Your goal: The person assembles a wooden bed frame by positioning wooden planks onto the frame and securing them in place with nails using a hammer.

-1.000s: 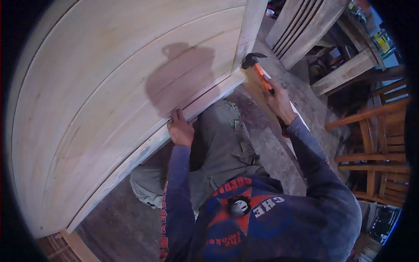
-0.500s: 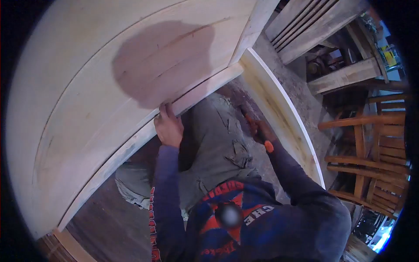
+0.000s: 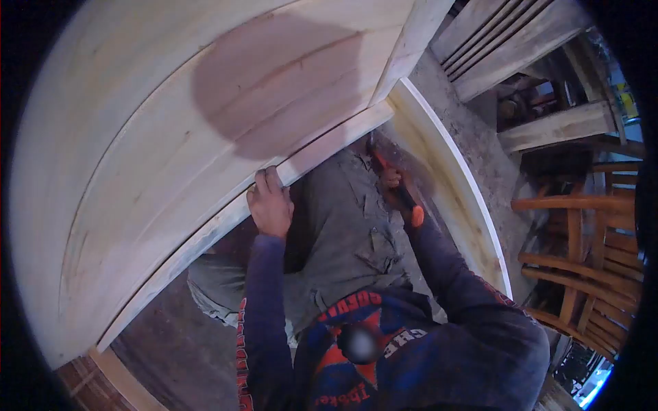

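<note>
My left hand [image 3: 271, 207] is closed over the long pale wooden rail [image 3: 329, 148], its fingertips at the seam where the rail meets a large wooden panel [image 3: 157, 157]. My right hand [image 3: 392, 183] is wrapped around the handle of a hammer [image 3: 417, 215], which is orange and black with an orange butt end. The dark hammer head points away from me, near the rail's far end and apart from it; its exact shape is hard to make out. My bent leg in grey-green trousers lies between the two hands.
A pale curved board [image 3: 456, 164] stands on edge to my right, meeting the panel's far corner. Beyond it are brown slatted wooden chairs [image 3: 576, 205] and a rough wooden frame [image 3: 558, 127]. Another board [image 3: 123, 377] lies at the lower left.
The view has shifted slightly, so panel and rail sit further right. My right hand and the hammer have moved up and a little left in view. My left hand keeps its hold on the rail.
</note>
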Demonstrator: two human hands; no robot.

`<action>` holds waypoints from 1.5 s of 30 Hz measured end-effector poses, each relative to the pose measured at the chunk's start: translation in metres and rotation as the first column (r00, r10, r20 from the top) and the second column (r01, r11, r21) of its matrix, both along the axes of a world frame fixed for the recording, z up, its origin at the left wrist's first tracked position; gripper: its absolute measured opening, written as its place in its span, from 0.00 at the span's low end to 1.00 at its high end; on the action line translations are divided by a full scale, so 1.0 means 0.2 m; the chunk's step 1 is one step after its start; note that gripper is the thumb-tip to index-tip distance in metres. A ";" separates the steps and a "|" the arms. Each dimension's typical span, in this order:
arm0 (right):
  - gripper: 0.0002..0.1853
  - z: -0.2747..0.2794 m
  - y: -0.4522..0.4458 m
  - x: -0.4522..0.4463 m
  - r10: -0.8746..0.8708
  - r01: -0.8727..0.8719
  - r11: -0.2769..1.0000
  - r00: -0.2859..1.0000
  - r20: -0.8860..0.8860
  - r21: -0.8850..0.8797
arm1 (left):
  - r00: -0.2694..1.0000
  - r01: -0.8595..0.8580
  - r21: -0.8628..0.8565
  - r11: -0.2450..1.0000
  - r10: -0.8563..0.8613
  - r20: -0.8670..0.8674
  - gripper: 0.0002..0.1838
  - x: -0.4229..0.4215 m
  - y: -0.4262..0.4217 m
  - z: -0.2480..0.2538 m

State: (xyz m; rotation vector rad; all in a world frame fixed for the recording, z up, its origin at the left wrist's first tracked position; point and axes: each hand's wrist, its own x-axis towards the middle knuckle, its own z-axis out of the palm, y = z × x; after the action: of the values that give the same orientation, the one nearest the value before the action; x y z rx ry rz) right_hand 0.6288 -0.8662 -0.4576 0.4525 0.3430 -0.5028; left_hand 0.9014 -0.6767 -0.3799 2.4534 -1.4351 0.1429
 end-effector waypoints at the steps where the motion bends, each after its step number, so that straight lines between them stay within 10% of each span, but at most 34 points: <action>1: 0.19 -0.01 -0.02 0.00 -0.027 0.027 1.000 1.000 -0.003 0.015 | 1.000 0.001 0.003 1.000 -0.001 0.001 0.35 0.00 0.00 0.00; 11: 0.19 -0.02 -0.01 -0.01 0.034 -0.037 0.993 0.999 -0.032 -0.110 | 1.000 -0.015 0.021 1.000 0.015 -0.004 0.34 -0.01 -0.01 0.02; 14: 0.19 0.04 0.01 -0.02 0.064 -0.058 0.998 0.967 0.245 -0.029 | 1.000 -0.022 -0.006 1.000 0.022 0.011 0.34 0.00 -0.02 0.00; 17: 0.16 0.02 0.00 -0.02 0.127 -0.131 0.926 0.991 -0.035 -0.355 | 1.000 -0.014 -0.019 1.000 0.014 0.009 0.34 -0.01 -0.02 0.01; 22: 0.13 0.04 0.01 -0.03 -0.017 0.016 1.000 0.999 0.032 0.025 | 1.000 -0.008 0.026 1.000 0.009 -0.026 0.34 0.01 -0.01 0.01; 26: 0.15 -0.02 -0.01 -0.07 0.166 -0.152 0.986 0.955 0.247 -0.074 | 1.000 -0.004 0.032 0.999 0.004 -0.022 0.36 -0.02 0.02 -0.03; 31: 0.17 0.02 0.00 -0.03 -0.046 0.028 0.997 0.970 -0.237 -0.075 | 0.999 -0.030 0.027 0.999 0.031 -0.040 0.35 -0.01 -0.02 0.02; 38: 0.21 0.02 -0.02 -0.04 0.178 -0.149 0.966 0.976 0.125 -0.212 | 1.000 0.015 -0.011 1.000 -0.015 -0.002 0.35 -0.01 0.00 0.00; 43: 0.18 -0.03 0.01 -0.03 0.093 -0.135 0.974 0.971 -0.221 -0.180 | 0.999 -0.023 0.031 0.999 0.023 -0.022 0.35 -0.01 -0.01 0.00; 45: 0.17 0.02 -0.03 0.00 0.137 -0.153 0.962 0.987 -0.085 -0.226 | 1.000 -0.001 -0.037 0.999 0.002 0.020 0.35 -0.01 -0.01 0.00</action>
State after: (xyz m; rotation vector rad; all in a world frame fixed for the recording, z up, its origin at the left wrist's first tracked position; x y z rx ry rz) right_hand 0.6293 -0.8724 -0.4546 0.1821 0.3754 -0.4095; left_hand 0.8996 -0.6787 -0.3807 2.4302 -1.4264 0.1929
